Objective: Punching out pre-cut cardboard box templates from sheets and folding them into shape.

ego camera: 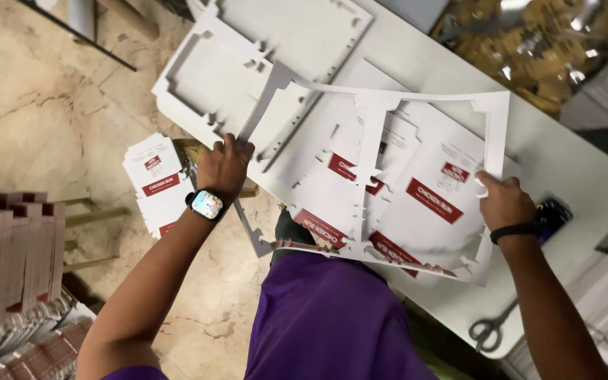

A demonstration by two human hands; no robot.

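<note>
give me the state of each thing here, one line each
left hand: gripping the left edge of the waste frame
right hand: pinching the frame's right edge
waste frame: lifted, bowed, cutouts empty
printed box blanks: lying flat on the table under the frame
scissors: lying on the table, untouched
white table: partly covered with card sheets
</note>
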